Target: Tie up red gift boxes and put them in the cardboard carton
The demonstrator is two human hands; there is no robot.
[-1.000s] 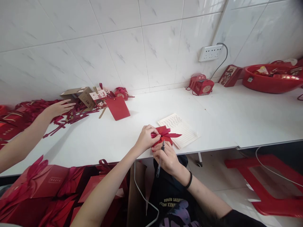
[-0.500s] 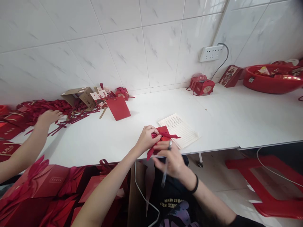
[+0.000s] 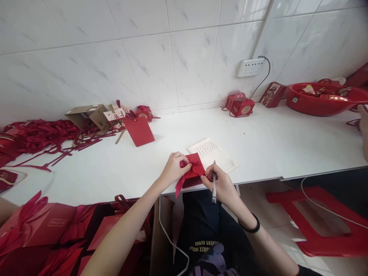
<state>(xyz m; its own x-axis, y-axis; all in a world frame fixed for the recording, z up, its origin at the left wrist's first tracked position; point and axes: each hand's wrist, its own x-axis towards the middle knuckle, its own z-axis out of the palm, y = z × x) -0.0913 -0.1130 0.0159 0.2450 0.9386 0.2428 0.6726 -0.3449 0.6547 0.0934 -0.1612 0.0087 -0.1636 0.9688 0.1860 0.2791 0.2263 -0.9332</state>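
Note:
A small red gift box (image 3: 198, 157) sits at the table's front edge, with a red ribbon (image 3: 179, 185) looped and crossed on its top. My left hand (image 3: 174, 168) is closed, pinching the ribbon's loop between thumb and fingers on the box's left side. On the other side, my right hand (image 3: 222, 184) is closed around a pen (image 3: 214, 188) that points up. Its thumb and fingertips meet at the ribbon's right end, by the box's near right corner. Behind the box lies a lined notepad (image 3: 221, 157) with handwriting, partly covered by it.
Red ribbons (image 3: 43, 134) are heaped at the left beside an open cardboard box (image 3: 86, 117). A red card (image 3: 140, 131) leans there. Large ribboned boxes (image 3: 48, 222) stand lower left. At right, another person's hand (image 3: 363, 122) is by a red basin (image 3: 316, 103); a red stool (image 3: 319, 245) stands below.
My right hand has come down to the ribbon's right end, which no longer sticks out rightward. At left, another person's arm has withdrawn from the ribbon heap. A hand has appeared at the right edge.

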